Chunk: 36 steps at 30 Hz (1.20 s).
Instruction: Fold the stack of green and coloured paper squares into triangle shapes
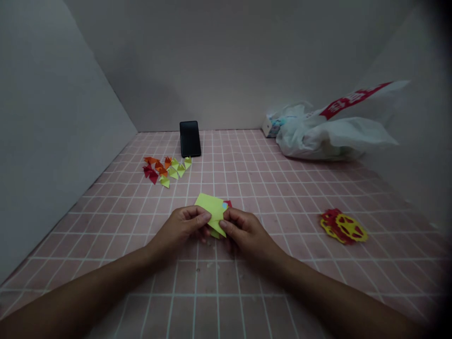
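Note:
Between my two hands, near the middle of the head view, is a piece of yellow paper (pixel 217 227) with folded, pointed edges. My left hand (pixel 189 222) pinches its left side between thumb and fingers. On the right side, my right hand (pixel 243 228) grips the paper the same way. Just beyond them shows more yellow paper (pixel 209 202); I cannot tell whether it is part of the same sheet. A small red paper corner (pixel 229 204) and a light blue spot peek out by my right fingertips. Both hands' lower fingers are partly hidden.
Small folded paper figures in red, orange (pixel 161 169) and yellow (pixel 173 172) lie at the far left. Behind them is a black phone (pixel 189 139). A white plastic bag (pixel 318 136) and a small box (pixel 271 126) sit back right. Red and yellow cut-out paper shapes (pixel 344 227) lie right.

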Available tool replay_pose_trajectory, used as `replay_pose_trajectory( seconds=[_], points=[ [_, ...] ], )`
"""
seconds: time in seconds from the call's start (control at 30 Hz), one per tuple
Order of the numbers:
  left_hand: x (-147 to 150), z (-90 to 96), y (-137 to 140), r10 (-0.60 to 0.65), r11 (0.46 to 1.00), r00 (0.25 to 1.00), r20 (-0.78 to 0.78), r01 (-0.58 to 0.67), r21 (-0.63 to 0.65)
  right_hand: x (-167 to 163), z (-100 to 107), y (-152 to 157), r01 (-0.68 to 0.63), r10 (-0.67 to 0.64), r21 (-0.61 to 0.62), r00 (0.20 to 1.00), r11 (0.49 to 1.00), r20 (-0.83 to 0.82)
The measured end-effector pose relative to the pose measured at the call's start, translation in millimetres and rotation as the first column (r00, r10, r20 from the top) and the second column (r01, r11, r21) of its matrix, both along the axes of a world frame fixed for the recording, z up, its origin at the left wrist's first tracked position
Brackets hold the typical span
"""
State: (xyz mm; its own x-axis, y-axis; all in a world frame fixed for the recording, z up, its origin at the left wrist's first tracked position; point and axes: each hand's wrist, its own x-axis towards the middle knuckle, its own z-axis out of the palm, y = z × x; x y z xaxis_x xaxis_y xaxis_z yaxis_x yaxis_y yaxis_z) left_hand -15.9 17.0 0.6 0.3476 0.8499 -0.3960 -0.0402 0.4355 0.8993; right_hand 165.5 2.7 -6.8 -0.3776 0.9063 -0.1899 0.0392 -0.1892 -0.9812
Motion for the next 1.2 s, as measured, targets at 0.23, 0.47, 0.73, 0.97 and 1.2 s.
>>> replay_pose_trajectory(
  seconds=[0.23,0.47,0.73,0.97,1.2],
  points=[
    [-1.1,0.3,0.6,-0.007,1.0,1.0,0.018,0.007,-0.006,-0.1,0.8,0.3,-0.006,0.006,-0.008,1.0,1.0,0.027],
    [-1.8,0.1,0.7,-0.011,1.0,1.0,-0.021,0.011,0.017,0.3,2.0,0.3,-0.019,0.019,0.013,0.999,1.0,0.046],
    [0.8,6.9,1.4,0.005,0.997,0.995,-0.102,0.004,0.079,-0.7,1.1,-1.0,-0.025,0.025,-0.015,0.999,1.0,0.034],
    [0.4,7.6,0.5,0.011,0.999,0.998,-0.058,-0.009,0.031,0.2,-0.2,-0.2,-0.035,0.035,0.001,0.999,0.999,0.039],
    [-1.7,1.8,1.9,0.006,0.999,1.0,-0.021,-0.007,-0.043,0.3,-0.3,0.2,-0.043,0.041,0.017,0.996,0.999,0.082]
  ],
)
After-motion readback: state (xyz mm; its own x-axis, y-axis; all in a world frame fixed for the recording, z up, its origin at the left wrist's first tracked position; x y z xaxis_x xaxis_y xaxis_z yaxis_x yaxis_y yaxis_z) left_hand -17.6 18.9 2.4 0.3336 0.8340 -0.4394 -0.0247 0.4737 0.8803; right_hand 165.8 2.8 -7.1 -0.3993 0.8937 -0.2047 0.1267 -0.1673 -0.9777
